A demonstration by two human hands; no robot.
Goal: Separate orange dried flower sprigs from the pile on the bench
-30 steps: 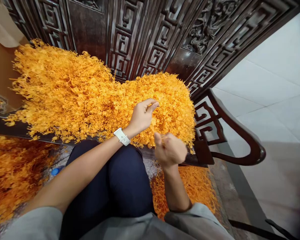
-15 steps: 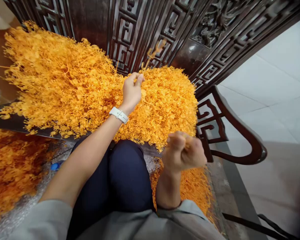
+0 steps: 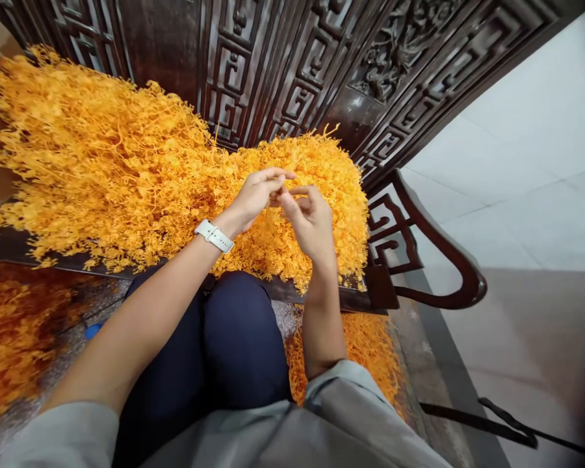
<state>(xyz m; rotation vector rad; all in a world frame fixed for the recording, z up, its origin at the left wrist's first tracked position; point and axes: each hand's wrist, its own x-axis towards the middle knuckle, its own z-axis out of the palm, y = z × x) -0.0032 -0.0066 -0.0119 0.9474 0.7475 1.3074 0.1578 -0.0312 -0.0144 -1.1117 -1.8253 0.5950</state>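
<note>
A large heap of orange, branching sprigs with small flower-like tips (image 3: pixel 141 156) covers the dark wooden bench seat in front of me. Just over its right part, my left hand (image 3: pixel 254 198), a pale watch band on its wrist, has thumb and forefinger pinched together. My right hand (image 3: pixel 312 221) meets it fingertip to fingertip, its fingers curled in a pinch. Whatever lies between the fingertips is too small to make out against the orange behind. One sprig (image 3: pixel 329 131) sticks up from the heap's top right edge.
A carved dark wooden backrest (image 3: pixel 253 71) rises behind the heap, and a curved armrest (image 3: pixel 439 260) stands at right. More orange sprigs (image 3: pixel 19 331) lie low at left and below the seat's right front (image 3: pixel 370 344). My knees (image 3: pixel 246 338) are against the bench. A black strap (image 3: pixel 482 422) lies lower right.
A blurred sprig beyond my left hand is gone from the air. My right hand has come up and left from the bench's front to meet my left hand, which is slightly lower.
</note>
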